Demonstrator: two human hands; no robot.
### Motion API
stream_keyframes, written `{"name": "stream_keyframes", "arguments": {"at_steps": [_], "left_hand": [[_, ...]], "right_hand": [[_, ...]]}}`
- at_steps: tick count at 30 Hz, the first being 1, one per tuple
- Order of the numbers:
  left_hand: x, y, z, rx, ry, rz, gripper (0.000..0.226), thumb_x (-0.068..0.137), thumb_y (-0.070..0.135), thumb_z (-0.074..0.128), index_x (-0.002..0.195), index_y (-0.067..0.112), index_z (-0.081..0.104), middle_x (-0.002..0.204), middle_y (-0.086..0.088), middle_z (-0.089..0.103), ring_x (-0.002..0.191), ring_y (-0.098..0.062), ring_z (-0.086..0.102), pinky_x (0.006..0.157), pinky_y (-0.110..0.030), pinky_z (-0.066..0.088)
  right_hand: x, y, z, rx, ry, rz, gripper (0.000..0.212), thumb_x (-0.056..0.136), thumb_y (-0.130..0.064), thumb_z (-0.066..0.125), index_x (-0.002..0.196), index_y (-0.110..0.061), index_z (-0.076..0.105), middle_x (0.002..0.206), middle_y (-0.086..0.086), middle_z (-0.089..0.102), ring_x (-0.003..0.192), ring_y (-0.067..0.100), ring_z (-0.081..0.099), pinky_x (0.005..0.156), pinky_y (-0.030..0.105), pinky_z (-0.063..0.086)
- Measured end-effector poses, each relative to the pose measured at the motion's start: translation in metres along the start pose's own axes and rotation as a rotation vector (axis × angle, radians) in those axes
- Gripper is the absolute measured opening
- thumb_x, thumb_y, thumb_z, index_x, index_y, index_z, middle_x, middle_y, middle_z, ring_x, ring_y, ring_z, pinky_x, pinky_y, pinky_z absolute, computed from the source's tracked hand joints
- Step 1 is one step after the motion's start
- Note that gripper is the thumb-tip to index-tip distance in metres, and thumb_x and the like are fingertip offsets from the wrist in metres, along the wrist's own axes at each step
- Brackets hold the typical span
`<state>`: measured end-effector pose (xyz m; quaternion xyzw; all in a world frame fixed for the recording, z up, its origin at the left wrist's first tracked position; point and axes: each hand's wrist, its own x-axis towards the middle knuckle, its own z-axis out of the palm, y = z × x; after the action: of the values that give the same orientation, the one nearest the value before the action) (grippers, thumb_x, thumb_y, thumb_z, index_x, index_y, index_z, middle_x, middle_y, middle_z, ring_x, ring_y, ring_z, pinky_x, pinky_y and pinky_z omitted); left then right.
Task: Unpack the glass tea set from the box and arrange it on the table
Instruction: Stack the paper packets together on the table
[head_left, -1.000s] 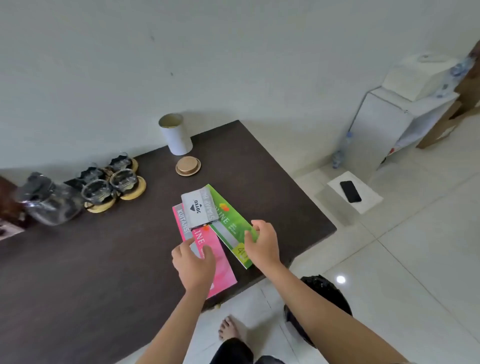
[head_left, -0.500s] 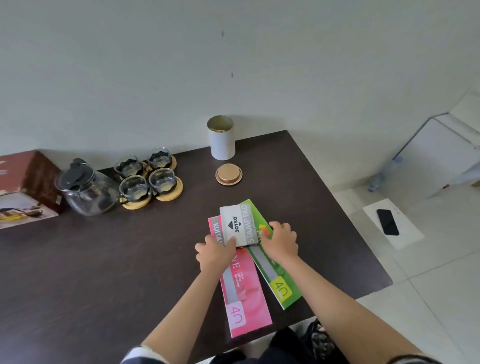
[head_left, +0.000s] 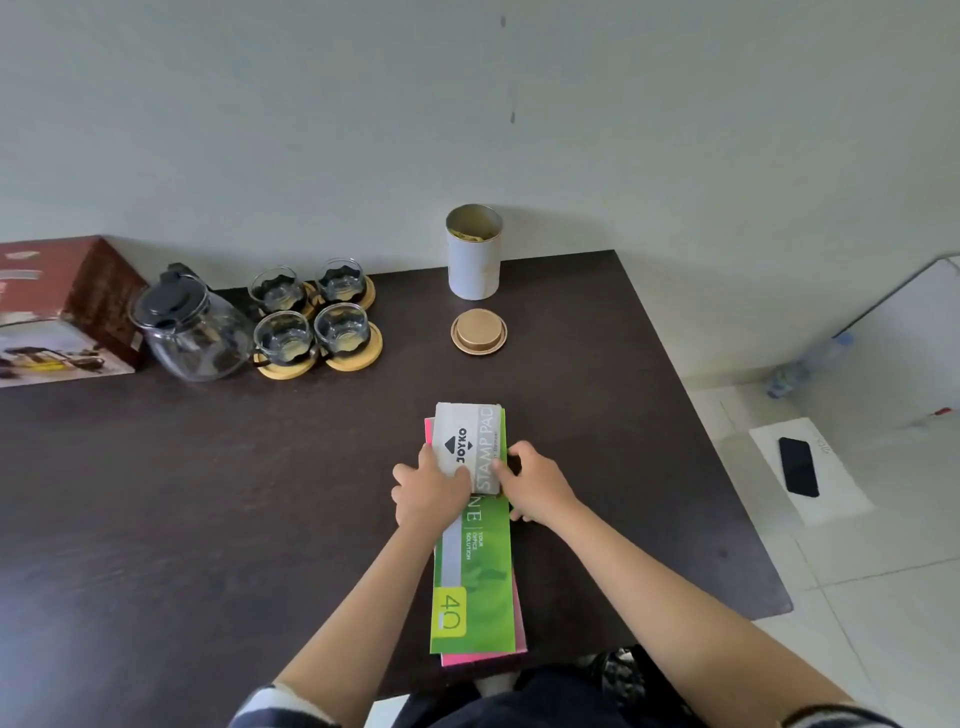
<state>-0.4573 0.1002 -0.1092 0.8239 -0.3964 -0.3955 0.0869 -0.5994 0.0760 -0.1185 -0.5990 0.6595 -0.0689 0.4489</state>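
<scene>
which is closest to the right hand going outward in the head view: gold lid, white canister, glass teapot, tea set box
1. gold lid, just beyond the right hand
2. white canister, farther back by the wall
3. glass teapot, far left
4. tea set box, at the left edge

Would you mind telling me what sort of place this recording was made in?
Probably a room in a home or small office: a dark table against a plain wall, a glass teapot, and a tiled floor.

The bench (head_left: 156, 519) lies bare at left, while the far edge is blocked by teapot (head_left: 195, 332), cups (head_left: 311, 317) and tin (head_left: 474, 252).
</scene>
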Motion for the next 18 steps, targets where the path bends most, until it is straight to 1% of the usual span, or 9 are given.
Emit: {"name": "stream_keyframes", "arguments": {"at_steps": [3, 4, 6, 8, 9, 11, 14, 16, 18], "left_hand": [[-0.004, -0.002, 0.0, 0.01, 0.018, 0.0, 0.059, 0.086, 0.039, 0.05, 0.137, 0.015, 0.032, 0.126, -0.012, 0.034, 0.114, -0.037, 0.041, 0.088, -0.04, 0.038], [-0.005, -0.003, 0.0, 0.004, 0.018, -0.002, 0.058, 0.085, 0.038, 0.052, 0.135, 0.013, 0.033, 0.126, -0.012, 0.035, 0.115, -0.037, 0.042, 0.088, -0.04, 0.039], [-0.004, -0.005, -0.001, -0.031, 0.016, -0.009, 0.06, 0.085, 0.039, 0.055, 0.134, 0.011, 0.035, 0.127, -0.012, 0.036, 0.116, -0.038, 0.044, 0.09, -0.04, 0.04], [-0.003, -0.007, -0.002, -0.077, 0.016, -0.019, 0.058, 0.085, 0.04, 0.055, 0.131, 0.009, 0.038, 0.128, -0.013, 0.038, 0.115, -0.038, 0.046, 0.093, -0.041, 0.041], [-0.003, -0.007, -0.003, -0.089, 0.011, -0.019, 0.057, 0.086, 0.041, 0.055, 0.129, 0.008, 0.039, 0.128, -0.013, 0.038, 0.114, -0.038, 0.048, 0.093, -0.041, 0.042], [-0.002, -0.009, -0.004, -0.092, -0.005, -0.012, 0.054, 0.087, 0.042, 0.053, 0.127, 0.007, 0.041, 0.127, -0.014, 0.04, 0.11, -0.036, 0.05, 0.091, -0.041, 0.044], [-0.003, -0.015, -0.007, -0.052, -0.031, 0.015, 0.049, 0.088, 0.043, 0.05, 0.123, 0.009, 0.043, 0.123, -0.014, 0.044, 0.098, -0.031, 0.052, 0.084, -0.038, 0.045], [-0.002, -0.019, -0.008, -0.011, -0.04, 0.04, 0.049, 0.089, 0.045, 0.049, 0.122, 0.01, 0.043, 0.121, -0.013, 0.047, 0.098, -0.03, 0.053, 0.084, -0.038, 0.045], [-0.001, -0.022, -0.009, 0.008, -0.043, 0.061, 0.051, 0.089, 0.047, 0.049, 0.125, 0.011, 0.042, 0.123, -0.013, 0.047, 0.103, -0.031, 0.054, 0.085, -0.037, 0.043]], "right_hand": [[0.0, -0.001, 0.004, 0.005, 0.044, -0.049, 0.033, 0.095, -0.04, 0.048, 0.111, -0.012, 0.055, 0.078, -0.004, 0.057, 0.068, 0.015, 0.058, 0.053, 0.027, 0.041], [0.001, -0.001, 0.004, 0.007, 0.063, -0.059, 0.031, 0.095, -0.038, 0.05, 0.107, -0.011, 0.059, 0.076, -0.005, 0.056, 0.069, 0.014, 0.055, 0.055, 0.027, 0.04], [0.002, -0.004, 0.003, 0.021, 0.096, -0.066, 0.027, 0.094, -0.033, 0.053, 0.1, -0.009, 0.064, 0.079, -0.001, 0.06, 0.074, 0.015, 0.056, 0.063, 0.03, 0.043], [0.005, -0.009, 0.001, 0.041, 0.118, -0.062, 0.023, 0.093, -0.028, 0.055, 0.097, -0.007, 0.064, 0.088, 0.004, 0.064, 0.078, 0.016, 0.057, 0.067, 0.029, 0.044], [0.007, -0.012, 0.001, 0.052, 0.124, -0.059, 0.022, 0.092, -0.027, 0.056, 0.096, -0.006, 0.064, 0.089, 0.006, 0.065, 0.079, 0.017, 0.057, 0.067, 0.029, 0.044], [0.011, -0.016, 0.002, 0.051, 0.126, -0.062, 0.02, 0.091, -0.025, 0.056, 0.089, -0.006, 0.061, 0.083, 0.006, 0.064, 0.076, 0.018, 0.057, 0.064, 0.03, 0.043], [0.013, -0.019, 0.005, 0.021, 0.119, -0.071, 0.016, 0.091, -0.025, 0.056, 0.079, -0.013, 0.055, 0.072, -0.001, 0.057, 0.066, 0.016, 0.054, 0.054, 0.029, 0.039], [0.014, -0.018, 0.007, 0.004, 0.127, -0.071, 0.015, 0.09, -0.026, 0.055, 0.079, -0.015, 0.055, 0.075, 0.0, 0.059, 0.065, 0.014, 0.053, 0.051, 0.028, 0.037], [0.016, -0.016, 0.01, -0.001, 0.141, -0.073, 0.016, 0.09, -0.028, 0.055, 0.083, -0.014, 0.057, 0.083, 0.002, 0.062, 0.071, 0.016, 0.056, 0.054, 0.028, 0.038]]}}
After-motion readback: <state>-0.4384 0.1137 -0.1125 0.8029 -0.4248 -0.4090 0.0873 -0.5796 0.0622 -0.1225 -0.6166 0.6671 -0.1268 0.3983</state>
